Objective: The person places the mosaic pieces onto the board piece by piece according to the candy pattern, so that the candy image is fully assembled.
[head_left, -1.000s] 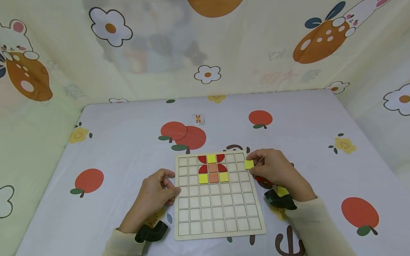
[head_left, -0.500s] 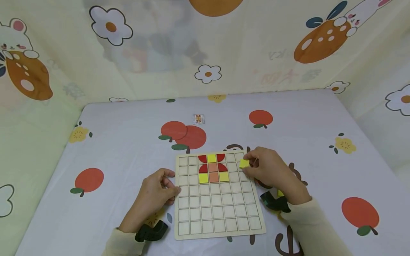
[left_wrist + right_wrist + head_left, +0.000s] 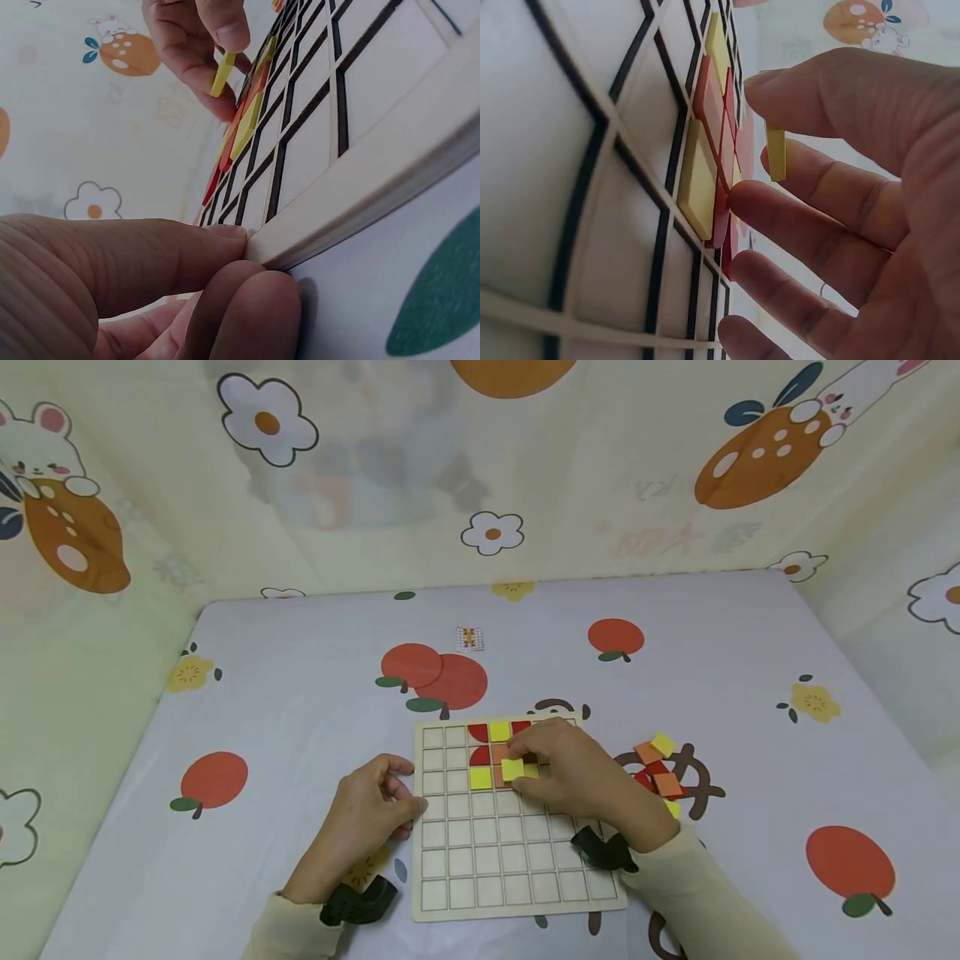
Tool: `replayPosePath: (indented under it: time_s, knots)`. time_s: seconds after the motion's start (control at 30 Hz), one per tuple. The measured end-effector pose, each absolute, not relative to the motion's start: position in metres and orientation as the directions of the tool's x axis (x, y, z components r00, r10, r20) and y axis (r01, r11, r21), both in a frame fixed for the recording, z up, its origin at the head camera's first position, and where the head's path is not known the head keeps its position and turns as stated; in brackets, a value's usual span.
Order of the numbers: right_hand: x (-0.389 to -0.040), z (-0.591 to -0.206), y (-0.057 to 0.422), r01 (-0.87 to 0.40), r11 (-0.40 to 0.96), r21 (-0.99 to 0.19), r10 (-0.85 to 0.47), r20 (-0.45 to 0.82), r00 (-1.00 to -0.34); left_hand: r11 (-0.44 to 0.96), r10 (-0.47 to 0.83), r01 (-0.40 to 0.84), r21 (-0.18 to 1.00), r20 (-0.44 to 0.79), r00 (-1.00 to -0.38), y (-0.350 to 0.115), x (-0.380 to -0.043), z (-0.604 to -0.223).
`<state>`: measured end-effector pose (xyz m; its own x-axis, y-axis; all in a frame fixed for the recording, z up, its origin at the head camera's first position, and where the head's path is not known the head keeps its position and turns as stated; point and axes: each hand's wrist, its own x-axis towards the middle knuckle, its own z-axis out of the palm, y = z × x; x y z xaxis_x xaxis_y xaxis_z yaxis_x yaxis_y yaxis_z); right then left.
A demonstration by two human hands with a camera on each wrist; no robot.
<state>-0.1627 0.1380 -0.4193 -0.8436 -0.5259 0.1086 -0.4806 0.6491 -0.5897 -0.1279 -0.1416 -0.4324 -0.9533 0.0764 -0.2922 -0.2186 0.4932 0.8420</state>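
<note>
A pale wooden grid board (image 3: 465,860) lies on the table. My left hand (image 3: 371,802) grips its left edge; in the left wrist view the thumb (image 3: 172,255) lies on the rim and curled fingers touch the side. Between thumb and index finger, my right hand (image 3: 577,772) pinches a yellow square tile (image 3: 512,770). That tile is held apart from the board, over its upper middle cells. Red rounded tiles (image 3: 479,756), yellow square tiles (image 3: 480,778) and orange square tiles (image 3: 709,97) sit in the upper cells. The right hand hides part of them in the head view.
To the right of the board lies a loose pile of orange, red and yellow tiles (image 3: 666,783). A small card with a grid pattern (image 3: 469,639) rests behind the board. Patterned cloth covers the table (image 3: 300,693), and curtains hang behind and at both sides.
Carrying the yellow tile, my right hand has moved left from the board's right edge to above its upper middle. The tile pile at right has come into view. My left hand stays put.
</note>
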Motion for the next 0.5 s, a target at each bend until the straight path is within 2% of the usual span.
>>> replayPosePath:
  time_s: [0.37,0.5]
  knots:
    - [-0.148,-0.417,0.126,-0.395,0.72,-0.57,-0.49,-0.016,-0.871,0.487,0.092,-0.203,0.849,-0.281,-0.955,-0.142,-0.127,-0.431]
    - [-0.144,-0.419,0.12,-0.403,0.724,-0.56,-0.496,-0.016,-0.868,0.484,0.095,-0.2,0.852,-0.279,-0.956,-0.142,-0.126,-0.433]
